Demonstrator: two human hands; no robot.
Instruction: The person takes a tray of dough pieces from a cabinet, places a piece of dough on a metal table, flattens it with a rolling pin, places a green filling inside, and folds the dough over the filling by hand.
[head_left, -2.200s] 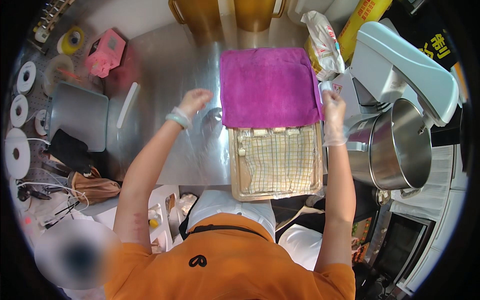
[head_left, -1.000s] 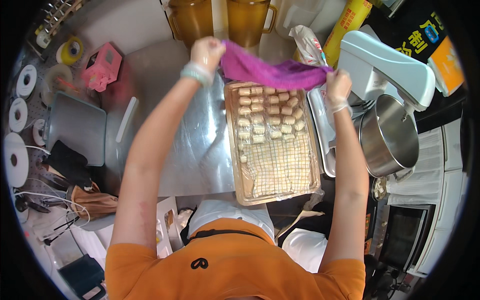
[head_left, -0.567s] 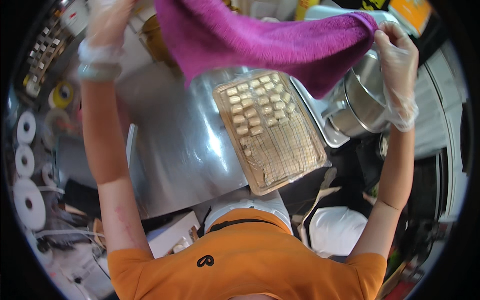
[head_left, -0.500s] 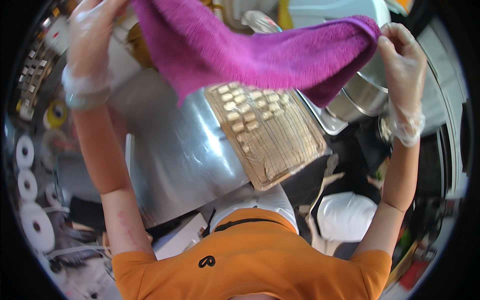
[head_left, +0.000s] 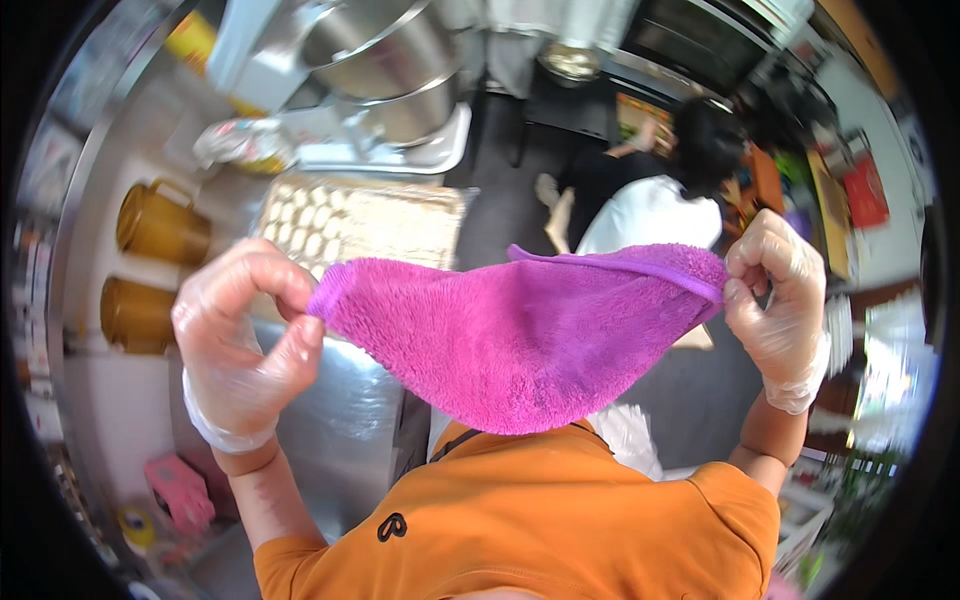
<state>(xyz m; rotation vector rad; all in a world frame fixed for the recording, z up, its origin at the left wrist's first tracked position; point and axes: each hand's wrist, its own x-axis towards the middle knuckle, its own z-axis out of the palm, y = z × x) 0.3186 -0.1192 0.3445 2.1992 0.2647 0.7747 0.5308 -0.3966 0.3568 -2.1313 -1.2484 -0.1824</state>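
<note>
A magenta terry towel (head_left: 520, 340) with a purple hem sags between my two hands, held up in front of my orange shirt. My left hand (head_left: 250, 335), in a clear plastic glove, pinches its left corner between thumb and fingers. At the other end my right hand (head_left: 778, 300), gloved the same way, grips the right corner. Beyond the towel, a tray (head_left: 420, 225) with rows of small pale dough pieces lies on the steel table (head_left: 335, 425); the towel hides part of the table.
A mixer with a steel bowl (head_left: 400, 90) stands on a white tray (head_left: 455, 140) beyond the dough. Two amber jugs (head_left: 160, 225) are at the left. A person (head_left: 650, 210) in white crouches on the right, near a black oven (head_left: 695, 40).
I have turned to the right, so the table and dough tray now lie left. The towel has come lower and nearer my chest, with both hands still gripping it.
</note>
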